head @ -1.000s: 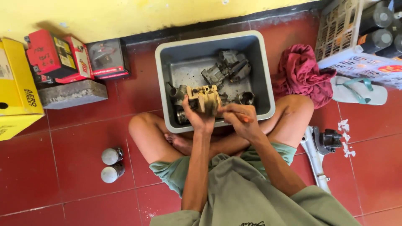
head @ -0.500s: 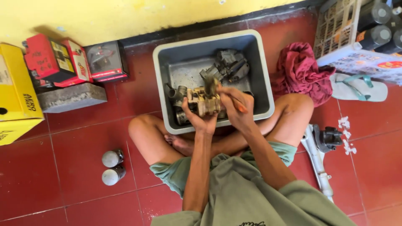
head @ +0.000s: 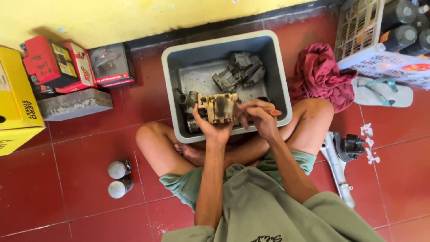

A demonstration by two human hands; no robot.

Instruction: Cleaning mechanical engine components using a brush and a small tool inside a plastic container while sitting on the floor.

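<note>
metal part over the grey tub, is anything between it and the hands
Nothing visible. The left hand grips the tan metal part from below, directly. The right hand touches its right side while holding a thin orange-handled tool. Both are above the grey tub.

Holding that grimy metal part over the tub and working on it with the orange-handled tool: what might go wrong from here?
The left hand alone carries the dirty metal part; if the grip slips, it would likely drop onto the other parts in the grey tub. The orange-handled tool in the right hand works close to the left fingers, so a slip might jab them. Bare legs sit right under the tub's edge.
</note>
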